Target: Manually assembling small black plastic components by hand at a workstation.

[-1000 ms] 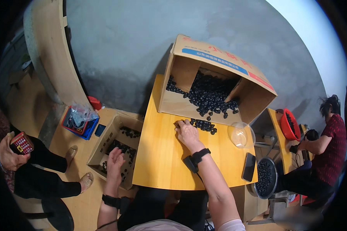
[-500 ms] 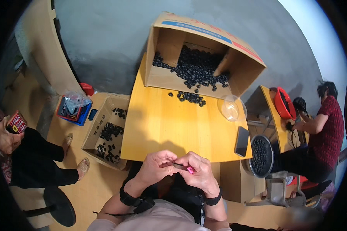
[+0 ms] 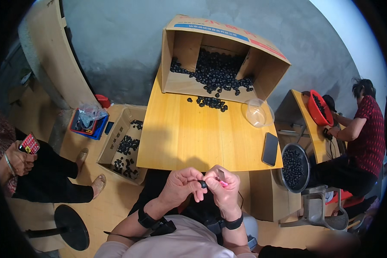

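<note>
Just off the near edge of the yellow table [image 3: 180, 148], both my hands meet in front of my body. Between the fingertips of my left hand [image 3: 178, 185] is a small round black piece [image 3: 202, 184], like a little knob or cap. My right hand [image 3: 225, 191] is closed round a small knife [image 3: 222, 174] with a pink handle, its short flat blade pointing up, while its fingertips touch the black piece. Similar black pieces [image 3: 213, 103] lie loose on the table, spilling from a cardboard box [image 3: 176, 86] turned on its side.
A clear plastic tub [image 3: 259, 114] and a phone [image 3: 269, 149] are on the table's right side. Left of it stands a floor carton [image 3: 112, 139] with black pieces. One person stands at left; another [image 3: 365, 133] works at right beside a red basin [image 3: 314, 112] and a metal bowl [image 3: 294, 170].
The blade has turned upward in my right hand, and the black piece now shows between my fingertips. The whole view has shifted slightly. The standing person's phone hand has moved right.
</note>
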`<state>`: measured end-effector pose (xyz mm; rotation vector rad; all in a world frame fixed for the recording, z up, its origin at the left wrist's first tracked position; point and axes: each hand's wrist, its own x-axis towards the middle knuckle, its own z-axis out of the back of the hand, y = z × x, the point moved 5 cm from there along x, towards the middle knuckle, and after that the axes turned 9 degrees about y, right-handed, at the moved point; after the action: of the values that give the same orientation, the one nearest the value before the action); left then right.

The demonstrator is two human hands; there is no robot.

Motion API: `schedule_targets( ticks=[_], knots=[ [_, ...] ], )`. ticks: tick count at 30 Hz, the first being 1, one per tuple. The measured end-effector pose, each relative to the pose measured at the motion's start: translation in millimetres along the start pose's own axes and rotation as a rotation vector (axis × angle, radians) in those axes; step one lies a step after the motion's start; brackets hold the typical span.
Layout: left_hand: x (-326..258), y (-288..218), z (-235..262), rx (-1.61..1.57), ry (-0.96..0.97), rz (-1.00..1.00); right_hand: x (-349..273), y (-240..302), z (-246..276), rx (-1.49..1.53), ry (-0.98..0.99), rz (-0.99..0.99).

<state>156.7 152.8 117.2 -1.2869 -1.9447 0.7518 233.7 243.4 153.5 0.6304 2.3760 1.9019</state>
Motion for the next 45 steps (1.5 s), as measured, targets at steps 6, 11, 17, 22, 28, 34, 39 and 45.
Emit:
schedule_targets(
  ticks=[6,11,17,22,28,34,39,45],
  knots=[
    [4,-1,-4,-0.076,-0.031,-0.057,-2,4,8,-0.067,-0.266,0.056],
    [10,1,-4,-0.106,-0.024,-0.069,-10,6,4,-0.312,-0.126,0.104],
    [13,-8,-1,0.085,-0.069,-0.116,-6,16,0,-0.449,-0.183,0.163],
    [13,-17,-5,0.347,-0.055,-0.194,-6,19,2,-0.429,-0.200,0.141],
    [10,-22,-11,0.612,-0.062,-0.228,-1,27,1,-0.423,-0.176,0.049],
    [11,-17,-11,0.236,-0.014,-0.101,-5,23,14,-0.505,-0.199,0.015],
    [10,-16,-8,0.226,-0.032,-0.119,-26,28,10,-0.626,-0.182,0.182],
    [8,-16,-10,0.298,-0.053,-0.104,-19,41,-16,-0.953,-0.086,0.354]
  ],
)
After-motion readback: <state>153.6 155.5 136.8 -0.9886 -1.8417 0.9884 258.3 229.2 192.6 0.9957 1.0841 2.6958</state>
